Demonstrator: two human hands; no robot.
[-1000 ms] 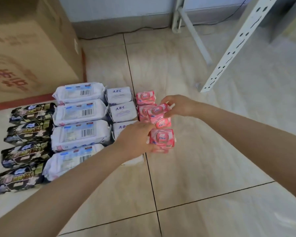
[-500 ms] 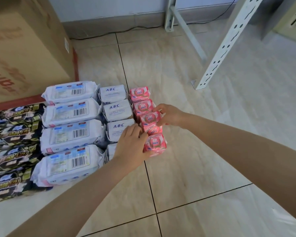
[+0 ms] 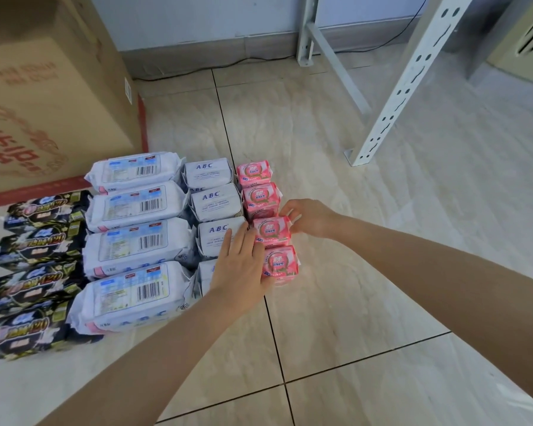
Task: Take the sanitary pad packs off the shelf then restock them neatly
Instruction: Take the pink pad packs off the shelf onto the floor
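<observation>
A second ago the two nearer pink packs were off the floor, tilted between the hands. Now all four pink packs [image 3: 261, 196] lie in one straight column on the floor [image 3: 351, 302], tight against the ABC packs [image 3: 211, 198]. I judge this row is being squared up before restocking starts.

The left hand [image 3: 243, 265], the nearer one, lies flat with straight fingers over the seam between the ABC packs and the nearest pink pack [image 3: 280, 265], touching both. Just beyond it, the right hand [image 3: 311, 218] has bent fingers against the right end of the third pink pack [image 3: 271, 230]; whether it pinches or pushes, I cannot tell. The hands are apart, with the column between them. Beyond the right hand stands a shelf post [image 3: 391, 96].
</observation>
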